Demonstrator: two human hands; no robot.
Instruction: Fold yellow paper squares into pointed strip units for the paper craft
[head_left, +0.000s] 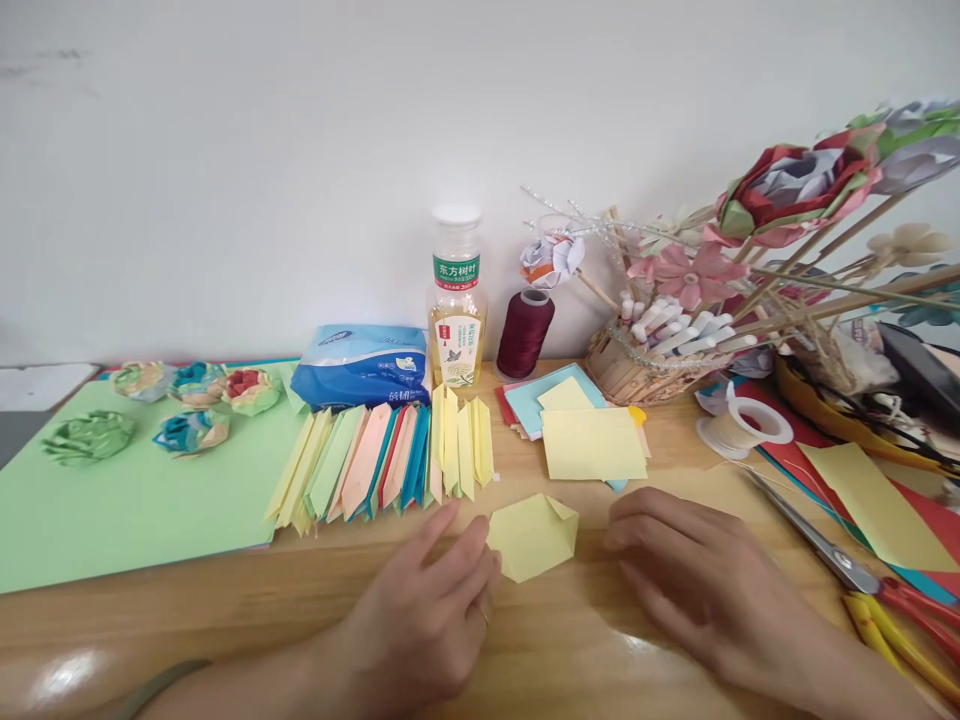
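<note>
A pale yellow sheet of paper [531, 542] lies on the table in front of me, with corners folded in so its outline has several sides. My left hand [431, 605] rests at the sheet's left edge. Its fingers are apart and loosely bent, and the fingertips touch or just overlap that edge; the thumb is hidden. To the right of the sheet, my right hand [697, 575] hovers low over the wood, apart from the paper. Its fingers are bent, and a gap shows between them and the thumb.
Folded paper strips [375, 460] stand in a row behind my left hand. Paper flowers [187, 432] sit on green sheets [135, 520]. Behind are yellow note papers [592, 445], a bottle [456, 320], maroon thread [526, 335] and a basket [630, 365]. Scissors [844, 565] lie at right.
</note>
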